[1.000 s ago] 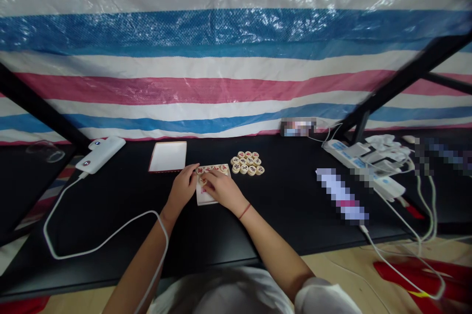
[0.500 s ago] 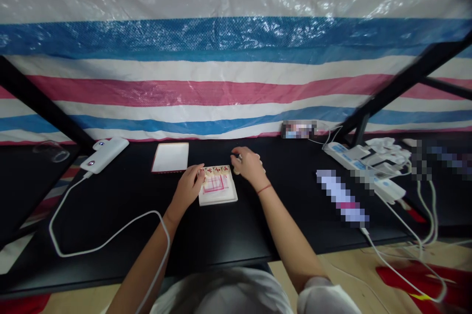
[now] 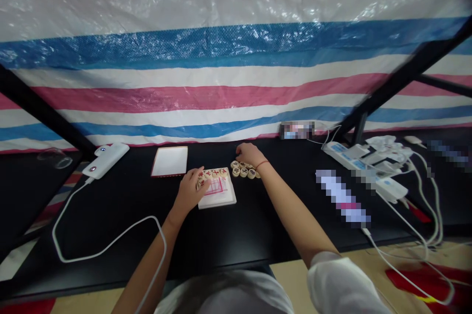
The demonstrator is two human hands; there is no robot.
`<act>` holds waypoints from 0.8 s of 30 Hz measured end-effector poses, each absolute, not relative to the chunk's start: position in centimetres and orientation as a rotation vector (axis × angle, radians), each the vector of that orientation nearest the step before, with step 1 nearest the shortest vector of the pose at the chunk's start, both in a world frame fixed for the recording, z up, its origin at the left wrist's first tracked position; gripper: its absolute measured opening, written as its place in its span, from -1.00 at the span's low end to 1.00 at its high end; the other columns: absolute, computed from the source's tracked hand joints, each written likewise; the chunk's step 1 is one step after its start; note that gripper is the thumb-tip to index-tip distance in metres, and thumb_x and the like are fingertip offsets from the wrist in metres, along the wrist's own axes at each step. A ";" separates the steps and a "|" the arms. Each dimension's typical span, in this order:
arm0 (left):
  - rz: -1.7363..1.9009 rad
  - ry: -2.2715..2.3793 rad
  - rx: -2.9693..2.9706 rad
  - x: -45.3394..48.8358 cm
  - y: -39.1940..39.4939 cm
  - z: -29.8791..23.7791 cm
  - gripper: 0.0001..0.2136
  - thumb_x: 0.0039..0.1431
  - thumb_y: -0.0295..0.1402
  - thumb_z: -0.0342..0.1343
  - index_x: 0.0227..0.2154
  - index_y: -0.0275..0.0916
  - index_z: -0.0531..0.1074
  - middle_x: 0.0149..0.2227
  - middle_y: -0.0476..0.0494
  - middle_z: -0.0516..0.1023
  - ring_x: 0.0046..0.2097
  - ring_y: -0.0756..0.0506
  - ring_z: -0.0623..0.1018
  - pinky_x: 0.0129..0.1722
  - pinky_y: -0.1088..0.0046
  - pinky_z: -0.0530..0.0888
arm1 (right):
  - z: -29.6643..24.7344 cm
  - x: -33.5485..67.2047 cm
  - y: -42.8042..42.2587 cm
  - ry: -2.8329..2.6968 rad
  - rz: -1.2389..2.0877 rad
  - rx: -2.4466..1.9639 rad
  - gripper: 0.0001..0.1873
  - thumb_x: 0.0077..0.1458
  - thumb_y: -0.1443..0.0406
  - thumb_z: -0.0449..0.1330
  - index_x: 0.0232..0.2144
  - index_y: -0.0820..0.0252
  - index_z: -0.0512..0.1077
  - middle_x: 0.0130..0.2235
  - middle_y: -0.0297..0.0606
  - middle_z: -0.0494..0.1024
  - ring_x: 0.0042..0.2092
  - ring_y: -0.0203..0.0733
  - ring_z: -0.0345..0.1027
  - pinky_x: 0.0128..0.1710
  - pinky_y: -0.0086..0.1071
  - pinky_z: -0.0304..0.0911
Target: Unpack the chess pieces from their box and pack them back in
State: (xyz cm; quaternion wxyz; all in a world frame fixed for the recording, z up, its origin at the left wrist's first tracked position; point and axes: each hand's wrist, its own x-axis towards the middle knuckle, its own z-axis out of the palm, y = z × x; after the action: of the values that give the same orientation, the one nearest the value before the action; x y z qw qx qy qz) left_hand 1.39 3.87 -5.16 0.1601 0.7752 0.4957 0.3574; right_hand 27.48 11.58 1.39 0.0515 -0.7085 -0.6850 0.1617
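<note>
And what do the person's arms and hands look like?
Neither hand wears a glove. The right hand has a thin red band at its wrist and a loose white sleeve farther up. The left hand shows no band; a white cable crosses that arm.

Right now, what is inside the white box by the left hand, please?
Red-lettered xiangqi pieces toward the back and pink lines show; the left hand hides part of the box's left side.
</note>
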 end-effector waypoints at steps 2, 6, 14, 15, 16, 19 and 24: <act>1.075 1.404 2.236 1.2 3.9 -4.7 -0.60 0.21 -0.22 0.06 0.09 -0.22 0.37 0.00 -0.26 0.44 0.05 -0.19 0.47 0.11 0.18 0.40 | 1.9 27.4 11.0 -2.054 0.458 -2.127 -0.68 -0.05 0.38 0.27 -0.16 0.21 0.53 -0.21 -0.15 0.62 -0.11 -0.08 0.50 -0.12 -0.38 0.30; 1.106 1.327 2.302 1.4 3.9 -2.9 -0.60 0.25 -0.21 0.04 0.12 -0.15 0.35 0.07 -0.24 0.39 0.08 -0.18 0.45 0.14 0.18 0.38 | 2.5 25.9 8.0 -1.830 0.671 -1.728 -0.57 0.06 0.26 0.23 0.02 0.13 0.39 -0.25 -0.31 0.62 -0.31 -0.25 0.52 -0.24 -0.43 0.35; 1.006 1.120 2.343 3.2 4.0 -1.8 -0.71 0.29 -0.25 0.00 0.03 -0.10 0.42 -0.01 -0.14 0.46 0.02 -0.12 0.51 0.06 0.30 0.46 | 0.4 20.9 3.2 -1.613 1.039 -1.186 -0.49 0.01 0.23 0.27 0.03 0.16 0.33 -0.21 -0.24 0.61 -0.34 -0.31 0.48 -0.33 -0.44 0.38; 1.015 1.133 2.342 3.2 3.9 -2.0 -0.73 0.30 -0.27 -0.01 0.00 -0.11 0.44 -0.03 -0.14 0.47 0.00 -0.11 0.52 0.04 0.32 0.47 | 0.1 20.7 3.1 -1.606 1.043 -1.180 -0.51 0.01 0.23 0.27 0.01 0.17 0.34 -0.20 -0.24 0.61 -0.35 -0.32 0.47 -0.33 -0.44 0.38; 1.026 1.144 2.340 3.1 3.9 -2.2 -0.74 0.30 -0.28 -0.01 -0.02 -0.13 0.45 -0.05 -0.15 0.47 -0.02 -0.10 0.52 0.02 0.33 0.47 | -0.1 20.6 3.1 -1.597 1.055 -1.171 -0.53 0.01 0.22 0.27 -0.01 0.17 0.35 -0.20 -0.23 0.61 -0.36 -0.32 0.47 -0.33 -0.44 0.38; 1.078 1.176 2.321 2.4 3.8 -2.5 -0.75 0.28 -0.30 0.01 -0.04 -0.16 0.45 -0.07 -0.16 0.44 -0.05 -0.09 0.52 -0.01 0.35 0.48 | -0.6 20.6 3.1 -1.510 1.099 -1.154 -0.59 0.01 0.17 0.28 -0.08 0.18 0.39 -0.17 -0.19 0.59 -0.36 -0.31 0.48 -0.32 -0.41 0.40; 1.121 1.207 2.268 1.2 3.7 -1.8 -0.88 0.23 -0.32 0.07 -0.26 -0.19 0.49 -0.18 -0.13 0.48 -0.10 -0.09 0.52 -0.03 0.34 0.45 | -1.2 21.6 3.3 -1.239 1.109 -1.141 -0.61 -0.03 0.07 0.31 -0.22 0.20 0.43 -0.18 -0.16 0.58 -0.37 -0.27 0.49 -0.31 -0.36 0.44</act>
State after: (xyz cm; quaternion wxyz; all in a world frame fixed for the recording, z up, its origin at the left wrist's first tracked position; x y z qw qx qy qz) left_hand 1.20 3.72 -1.85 0.1684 0.7976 0.4243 0.3943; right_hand 21.63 3.33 -1.24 0.5331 -0.4787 -0.5199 0.4651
